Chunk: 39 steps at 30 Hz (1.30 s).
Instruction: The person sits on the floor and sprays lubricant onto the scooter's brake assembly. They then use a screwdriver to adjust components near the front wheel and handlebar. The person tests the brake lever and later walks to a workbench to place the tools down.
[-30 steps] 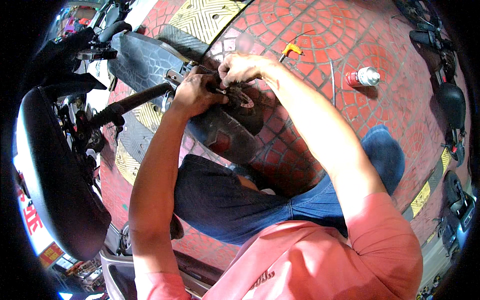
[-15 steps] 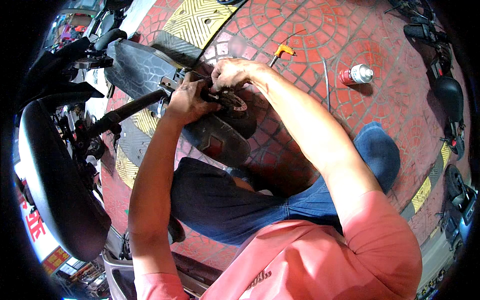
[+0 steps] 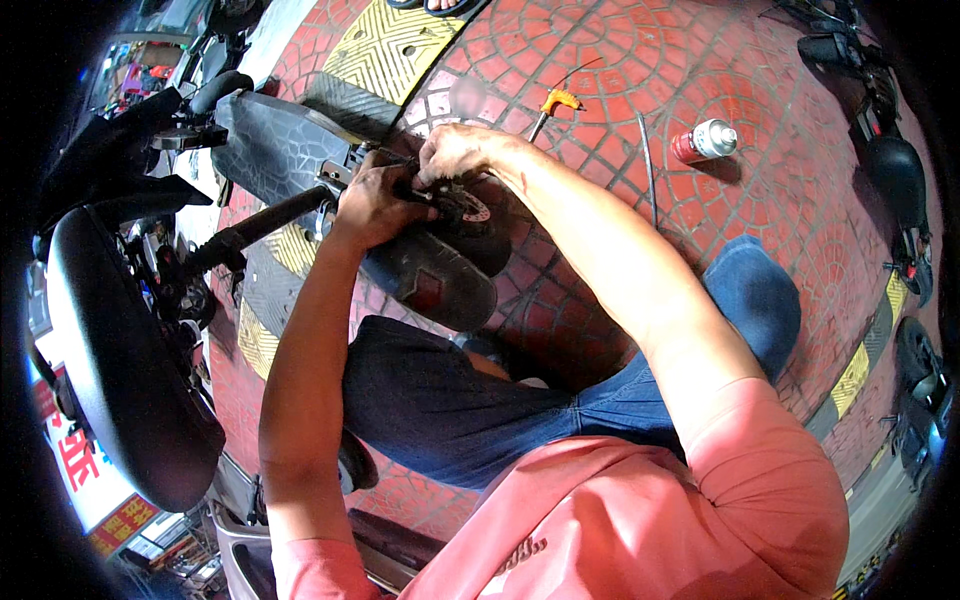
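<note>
A scooter with a dark, crack-patterned deck (image 3: 275,145) lies tipped on the tiles. Beside its wheel, next to the perforated brake disc (image 3: 472,206), both hands meet at a small dark part. My left hand (image 3: 375,205) is closed there, thumb toward the disc. From the other side my right hand (image 3: 455,153) reaches in, its fingers pinched together and pointing down. What either hand grips is hidden by the fingers and shadow. Just below the hands sits the black rear fender (image 3: 440,285) with a reddish patch.
An orange-handled tool (image 3: 562,101) lies beyond my right forearm, near a thin grey rod (image 3: 648,165) and a red-and-white spray can (image 3: 706,142). A long black seat (image 3: 130,360) fills the left side. Someone's sandaled foot (image 3: 445,6) stands at the top edge. Parked vehicles line the right.
The view has shifted slightly, and sandaled feet now show at the top edge. My right fingers sit slightly lower against the small part; my left hand stays nearly in place.
</note>
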Motion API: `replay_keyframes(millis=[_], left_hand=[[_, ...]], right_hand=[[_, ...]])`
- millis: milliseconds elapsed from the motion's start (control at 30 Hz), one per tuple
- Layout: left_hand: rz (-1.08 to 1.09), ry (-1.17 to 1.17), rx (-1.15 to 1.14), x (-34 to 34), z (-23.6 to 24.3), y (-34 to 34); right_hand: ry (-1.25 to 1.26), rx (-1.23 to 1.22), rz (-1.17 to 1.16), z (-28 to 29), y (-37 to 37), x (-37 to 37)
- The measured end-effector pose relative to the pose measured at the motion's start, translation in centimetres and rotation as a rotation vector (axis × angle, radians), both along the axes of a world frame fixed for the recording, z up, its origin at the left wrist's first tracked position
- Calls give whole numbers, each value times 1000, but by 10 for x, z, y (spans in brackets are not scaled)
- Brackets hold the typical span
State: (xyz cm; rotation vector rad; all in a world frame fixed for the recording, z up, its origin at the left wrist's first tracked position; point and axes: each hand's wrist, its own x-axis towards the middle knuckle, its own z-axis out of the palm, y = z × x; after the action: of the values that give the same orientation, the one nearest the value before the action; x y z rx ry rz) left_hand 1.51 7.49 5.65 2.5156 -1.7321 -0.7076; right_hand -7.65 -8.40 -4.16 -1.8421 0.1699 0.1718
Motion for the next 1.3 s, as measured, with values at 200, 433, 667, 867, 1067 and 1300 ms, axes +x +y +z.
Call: replay_keyframes(millis=[200,433,667,867,1067,1300], left_hand=[[26,2,17,1,1,2],[43,-6,-17,8,-13,3],[-45,-18,-63,7,-13,1],[34,-10,19,6,-6,3],[55,-39,11,7,-7,8],[-19,-46,7,6,-11,0]], right_hand=[[-39,66,-43,-1,-1,-2],[-7,-17,6,6,-7,-5],[-24,-116,40,6,-9,-2],[19,-109,79,17,-6,3],[-31,-48,62,-10,3,16],[-161,-78,117,-42,-5,26]])
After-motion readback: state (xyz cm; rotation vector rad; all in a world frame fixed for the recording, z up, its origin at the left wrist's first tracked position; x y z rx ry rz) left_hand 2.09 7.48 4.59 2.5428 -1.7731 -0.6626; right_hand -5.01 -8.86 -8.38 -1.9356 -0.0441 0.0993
